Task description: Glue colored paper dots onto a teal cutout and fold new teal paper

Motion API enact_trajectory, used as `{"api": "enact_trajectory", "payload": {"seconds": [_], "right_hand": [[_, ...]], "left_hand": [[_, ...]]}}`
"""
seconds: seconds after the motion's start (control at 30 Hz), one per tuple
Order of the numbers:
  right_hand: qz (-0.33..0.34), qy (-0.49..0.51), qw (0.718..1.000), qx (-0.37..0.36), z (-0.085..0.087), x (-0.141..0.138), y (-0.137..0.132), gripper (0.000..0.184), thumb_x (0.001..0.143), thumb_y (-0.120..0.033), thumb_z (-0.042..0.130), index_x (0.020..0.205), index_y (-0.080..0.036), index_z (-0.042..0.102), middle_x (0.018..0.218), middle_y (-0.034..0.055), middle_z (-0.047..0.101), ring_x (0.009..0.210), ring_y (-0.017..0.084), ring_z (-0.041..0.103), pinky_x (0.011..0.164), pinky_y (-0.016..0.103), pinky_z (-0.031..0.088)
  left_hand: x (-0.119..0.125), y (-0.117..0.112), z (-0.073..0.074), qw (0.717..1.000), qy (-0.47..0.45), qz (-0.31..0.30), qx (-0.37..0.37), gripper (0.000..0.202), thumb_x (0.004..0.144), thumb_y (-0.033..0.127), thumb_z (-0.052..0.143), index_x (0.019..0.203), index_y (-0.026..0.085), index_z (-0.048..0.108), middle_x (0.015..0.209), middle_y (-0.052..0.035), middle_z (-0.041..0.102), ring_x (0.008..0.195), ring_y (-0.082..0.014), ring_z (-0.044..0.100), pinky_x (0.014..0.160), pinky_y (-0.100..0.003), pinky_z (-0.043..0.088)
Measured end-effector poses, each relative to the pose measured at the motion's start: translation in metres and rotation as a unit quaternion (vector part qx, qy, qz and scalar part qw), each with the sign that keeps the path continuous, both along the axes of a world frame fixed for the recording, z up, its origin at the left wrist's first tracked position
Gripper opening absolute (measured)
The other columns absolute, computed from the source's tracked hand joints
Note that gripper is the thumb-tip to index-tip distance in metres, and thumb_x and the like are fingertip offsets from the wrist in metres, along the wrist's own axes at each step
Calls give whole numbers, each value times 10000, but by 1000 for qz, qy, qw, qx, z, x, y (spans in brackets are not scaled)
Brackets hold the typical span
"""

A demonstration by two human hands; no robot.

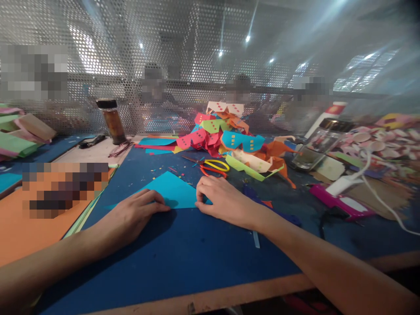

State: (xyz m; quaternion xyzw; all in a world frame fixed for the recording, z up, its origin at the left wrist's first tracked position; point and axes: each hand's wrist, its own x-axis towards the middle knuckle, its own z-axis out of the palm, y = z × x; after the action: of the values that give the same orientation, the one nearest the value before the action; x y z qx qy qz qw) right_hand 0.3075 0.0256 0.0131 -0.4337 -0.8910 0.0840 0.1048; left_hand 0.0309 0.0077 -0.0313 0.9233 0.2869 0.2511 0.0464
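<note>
A bright blue sheet of paper [175,188], apparently folded with its peak pointing away from me, lies flat on the dark blue tabletop [183,262]. At its near left side, my left hand [138,214] closes thumb and fingers on the paper's edge. My right hand [226,201] pinches the near right corner, and its curled fingers hide part of that side. Just beyond my right hand rest scissors [215,166] with yellow and red handles, their blades pointing left.
Cut-out paper shapes [210,131] in several colours are heaped at the back. Two jars, a dark one [113,122] and a clear one [320,144], flank them. Orange paper [19,232] lies left. A magenta object [344,203] and white cable [383,197] sit right.
</note>
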Motion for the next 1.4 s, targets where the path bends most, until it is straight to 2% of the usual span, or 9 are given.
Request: {"api": "enact_trajectory", "payload": {"seconds": [0.3,0.7,1.2,1.4], "right_hand": [[-5,5,1000,-26,3,4,-1,157,877,-228,664,770,-202,553,969,45,607,922,201,561,830,359,418],[-24,-9,1000,-18,7,3,-3,95,807,-166,612,739,-199,554,927,39,619,878,193,561,770,341,378],[7,-42,998,-35,10,22,2,81,861,-229,601,783,-207,594,1005,42,622,979,214,552,857,372,370],[19,-55,997,-52,12,25,4,44,858,-188,585,828,-218,600,1029,40,614,997,216,550,872,378,384]], "left_hand": [[1,1,-1,1000,10,1,-3,402,983,48,360,1185,244,649,1116,-61,655,981,-165,643,850,-303,557],[0,1,-3,1000,12,0,-14,413,991,56,362,1223,264,633,1132,-53,648,997,-161,643,861,-280,541],[-2,3,-7,1000,2,-4,-8,414,981,57,375,1208,276,643,1123,-42,655,993,-155,648,870,-269,541],[-2,4,-8,1000,-2,-3,-4,415,978,65,378,1215,281,642,1132,-42,656,987,-158,656,865,-268,543]]}}
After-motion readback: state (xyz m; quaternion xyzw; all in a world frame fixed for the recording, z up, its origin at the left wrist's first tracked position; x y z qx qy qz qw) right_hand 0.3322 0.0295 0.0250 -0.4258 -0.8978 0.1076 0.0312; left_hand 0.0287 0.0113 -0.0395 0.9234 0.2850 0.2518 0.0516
